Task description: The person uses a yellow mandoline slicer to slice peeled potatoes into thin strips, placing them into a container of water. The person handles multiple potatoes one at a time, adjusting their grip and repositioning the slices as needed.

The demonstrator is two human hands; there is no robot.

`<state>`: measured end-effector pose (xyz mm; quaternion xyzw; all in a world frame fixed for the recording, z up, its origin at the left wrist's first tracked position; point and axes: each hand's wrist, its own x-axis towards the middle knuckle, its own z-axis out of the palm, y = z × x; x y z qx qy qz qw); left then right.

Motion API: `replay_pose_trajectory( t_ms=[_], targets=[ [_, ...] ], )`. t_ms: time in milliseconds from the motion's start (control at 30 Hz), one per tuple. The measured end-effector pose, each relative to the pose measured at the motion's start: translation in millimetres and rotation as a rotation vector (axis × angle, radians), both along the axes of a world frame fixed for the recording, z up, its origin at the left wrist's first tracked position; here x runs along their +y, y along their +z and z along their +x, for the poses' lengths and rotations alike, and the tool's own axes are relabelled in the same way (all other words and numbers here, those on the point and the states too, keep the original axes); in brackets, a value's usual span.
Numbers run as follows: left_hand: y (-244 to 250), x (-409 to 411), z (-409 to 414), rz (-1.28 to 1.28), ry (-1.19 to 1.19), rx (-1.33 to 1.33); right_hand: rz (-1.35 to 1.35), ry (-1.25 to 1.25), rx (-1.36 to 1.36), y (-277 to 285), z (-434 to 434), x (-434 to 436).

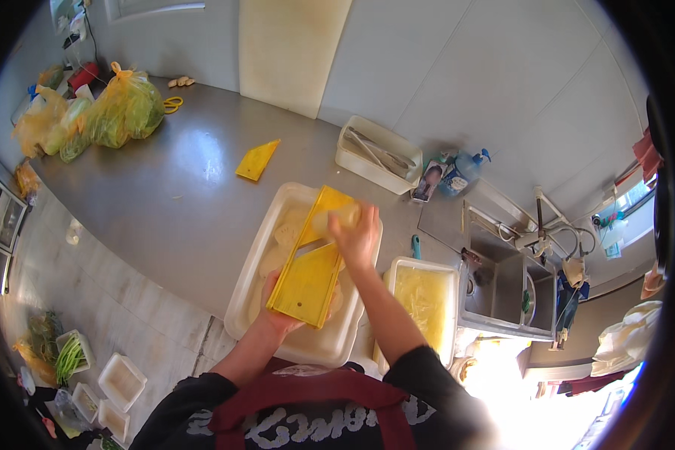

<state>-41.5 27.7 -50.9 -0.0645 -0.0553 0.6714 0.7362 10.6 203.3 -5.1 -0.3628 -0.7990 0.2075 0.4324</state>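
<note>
My left hand (283, 322) grips the lower end of a yellow mandoline slicer (308, 282) from below. The slicer slants over a white plastic tray (322, 350), its diagonal metal blade facing up. On the slicer's upper part, above the blade, my right hand (355, 243) holds a pale peeled vegetable (344, 216), blurred and partly hidden by the fingers. Round pale slices (272, 261) lie in the tray under the slicer; some show dark marks, and the slicer and arms cover others.
A yellow plate-like piece (259, 160) lies on the metal counter (202, 219). Behind stands a white bin with utensils (378, 153). To the right are a plastic-covered tub (422, 292), a teal-handled tool (415, 246) and a sink (492, 275). Filled plastic bags (118, 109) sit far left.
</note>
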Motion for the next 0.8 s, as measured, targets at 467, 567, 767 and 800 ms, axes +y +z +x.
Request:
replay_pose_trajectory(
  t_ms=[467,567,767,800],
  targets=[
    [-3.3,-8.0,-6.6,-0.03,0.052,0.04,-0.06,0.112,0.047,11.4,0.4,-12.1],
    [-0.1,-6.6,-4.0,-0.262,0.183,-0.084,0.077,0.342,0.109,19.1,45.4,-80.0],
    [-7.1,-6.2,1.2,-0.06,0.035,0.083,-0.044,0.004,0.052,-0.4,-7.8,-3.7],
    [-6.0,-4.2,-4.0,-0.1,0.019,0.098,-0.057,-0.02,0.033,1.6,-13.0,3.5]
  ],
)
